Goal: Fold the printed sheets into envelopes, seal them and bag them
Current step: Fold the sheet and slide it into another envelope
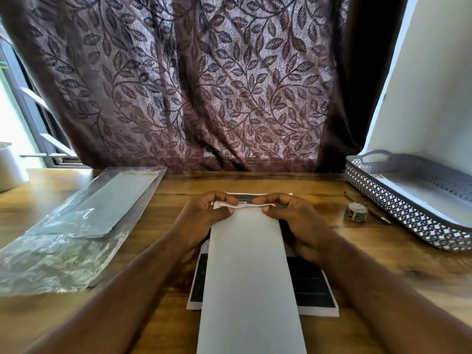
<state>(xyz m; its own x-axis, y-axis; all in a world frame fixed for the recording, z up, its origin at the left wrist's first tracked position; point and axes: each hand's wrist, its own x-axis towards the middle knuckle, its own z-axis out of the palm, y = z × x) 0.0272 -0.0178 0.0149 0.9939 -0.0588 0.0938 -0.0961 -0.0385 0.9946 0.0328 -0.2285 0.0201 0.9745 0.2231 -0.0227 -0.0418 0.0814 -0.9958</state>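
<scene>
A long white folded sheet lies lengthwise in the middle of the wooden table, over a stack of dark printed sheets. My left hand and my right hand pinch the sheet's far edge from either side, thumbs below and fingertips on top of a narrow turned-over strip. A dark printed band shows just beyond that strip. On the left lies a clear plastic bag with white envelopes inside it.
A grey perforated tray holding white paper stands at the right, with a small tape roll and a pen beside it. A white cup is at the far left. A patterned curtain hangs behind the table.
</scene>
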